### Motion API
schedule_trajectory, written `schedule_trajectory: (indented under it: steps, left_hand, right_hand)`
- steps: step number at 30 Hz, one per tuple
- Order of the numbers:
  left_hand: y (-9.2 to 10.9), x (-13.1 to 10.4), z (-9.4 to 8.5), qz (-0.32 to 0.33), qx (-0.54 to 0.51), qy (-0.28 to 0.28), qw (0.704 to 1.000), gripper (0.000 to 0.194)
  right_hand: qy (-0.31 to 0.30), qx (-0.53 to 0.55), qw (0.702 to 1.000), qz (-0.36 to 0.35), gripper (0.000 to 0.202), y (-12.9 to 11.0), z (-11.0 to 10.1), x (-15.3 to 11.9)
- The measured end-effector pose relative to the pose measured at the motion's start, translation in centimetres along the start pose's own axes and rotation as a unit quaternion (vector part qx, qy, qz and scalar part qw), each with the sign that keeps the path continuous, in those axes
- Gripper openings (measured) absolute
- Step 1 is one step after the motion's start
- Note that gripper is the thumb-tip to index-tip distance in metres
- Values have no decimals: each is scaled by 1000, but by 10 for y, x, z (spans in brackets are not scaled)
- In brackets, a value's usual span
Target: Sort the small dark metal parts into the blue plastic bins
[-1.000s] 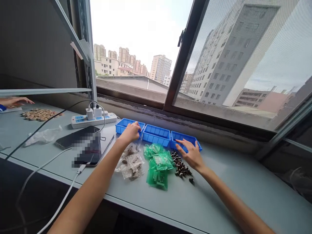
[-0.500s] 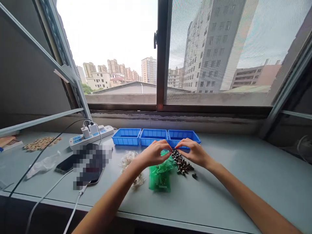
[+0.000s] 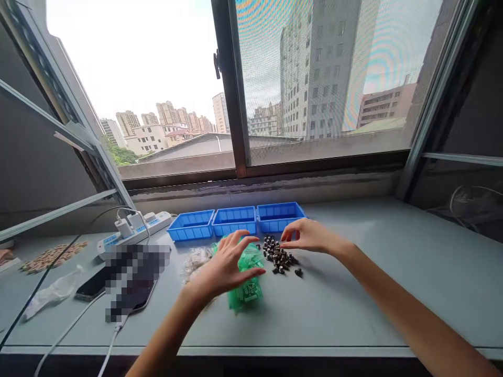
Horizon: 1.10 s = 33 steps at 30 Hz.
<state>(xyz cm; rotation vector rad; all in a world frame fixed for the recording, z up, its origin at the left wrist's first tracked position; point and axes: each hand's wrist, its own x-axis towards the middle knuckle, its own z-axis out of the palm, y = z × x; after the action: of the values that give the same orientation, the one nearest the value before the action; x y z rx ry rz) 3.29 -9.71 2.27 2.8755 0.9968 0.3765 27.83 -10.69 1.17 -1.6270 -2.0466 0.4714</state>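
Observation:
Three blue trays [image 3: 234, 221] stand in a row below the window. In front of them lie clear packets [image 3: 194, 258], green packets [image 3: 245, 293] and a heap of small dark parts [image 3: 277, 256]. My left hand [image 3: 223, 267] hovers over the green packets with fingers spread and nothing in it. My right hand [image 3: 308, 236] is above the far side of the dark heap, thumb and forefinger pinched together; whether a part sits between them is too small to tell.
A white power strip [image 3: 133, 230] with chargers, phones [image 3: 118, 283] on cables and a crumpled clear bag [image 3: 49, 294] lie at the left. Small tan pieces [image 3: 49, 256] lie further left, near another person's hand [image 3: 4, 255] at the frame edge. The grey table [image 3: 393, 283] runs right.
My left hand came back from the left blue tray to above the green packets and spread its fingers. My right hand shifted to the heap's far side and pinched. The view swung right.

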Motion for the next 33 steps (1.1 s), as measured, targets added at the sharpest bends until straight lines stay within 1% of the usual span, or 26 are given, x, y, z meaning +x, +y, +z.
schedule_trajectory:
  steps: [1, 3, 4, 6, 7, 9, 11, 12, 14, 15, 16, 17, 19, 21, 23, 24, 26, 28, 30, 32, 33]
  left_hand:
    - [3, -8, 2, 4, -6, -7, 1000, 64]
    - [5, -21, 11, -12, 10, -26, 1000, 86]
    - [5, -25, 16, -25, 16, -42, 999, 88]
    - [1, -26, 26, -58, 30, -58, 996, 83]
    - [-2, -24, 30, -73, 38, -60, 995, 79]
    - [-6, -17, 35, -96, 61, -59, 992, 69]
    - [-8, -9, 33, -101, 85, -56, 990, 62]
    - [-7, -5, 30, -93, 94, -52, 990, 61]
    - [-4, 6, 20, -52, 101, -33, 993, 61]
    - [-2, 13, 14, -28, 101, -18, 994, 63]
    - [0, 21, 9, -16, 103, 5, 995, 60]
    - [1, 30, 4, -11, 105, 20, 994, 54]
    - [1, 50, -3, -26, 113, 34, 993, 41]
    - [-3, 68, -6, -45, 127, 33, 990, 32]
    - [-6, 82, -3, -66, 139, 37, 987, 27]
    - [-8, 86, -1, -65, 140, 54, 986, 26]
    - [-8, 88, 5, -38, 127, 99, 986, 23]
    - [-7, 87, 12, 7, 95, 133, 986, 22]
    - [-6, 82, 20, 39, 71, 159, 984, 25]
    - [-6, 77, 26, 52, 58, 171, 982, 27]
    - [-7, 75, 29, 53, 56, 172, 982, 27]
  right_hand:
    - [-10, 6, 1000, 5, 21, 0, -2, -1]
    - [-52, 17, 998, 22, 19, -1, -3, -3]
    - [-77, 26, 996, 33, 18, 0, -3, -3]
    - [-119, 51, 990, 48, 16, 1, 0, -3]
    - [-129, 65, 988, 50, 17, 2, 2, -2]
    - [-132, 84, 987, 43, 19, 4, 6, 0]
    - [-123, 90, 988, 33, 20, 7, 10, 1]
    - [-116, 92, 989, 27, 19, 8, 11, 2]
    - [-96, 104, 990, 8, 16, 11, 13, 4]
    - [-86, 111, 990, -5, 15, 12, 14, 4]
    - [-78, 115, 990, -15, 14, 12, 14, 4]
    - [-71, 115, 991, -22, 13, 13, 14, 4]
    - [-57, 100, 993, -24, 13, 13, 14, 3]
    - [-40, 76, 996, -18, 13, 12, 14, 3]
    - [-17, 56, 998, -17, 13, 11, 13, 3]
    - [-2, 53, 998, -18, 13, 11, 12, 3]
    - [47, 68, 996, -20, 17, 10, 12, 6]
    - [113, 115, 987, -11, 24, 9, 13, 9]
    - [168, 188, 968, 12, 33, 8, 15, 13]
    - [190, 264, 945, 38, 41, 8, 19, 16]
    - [187, 299, 935, 50, 45, 8, 22, 17]
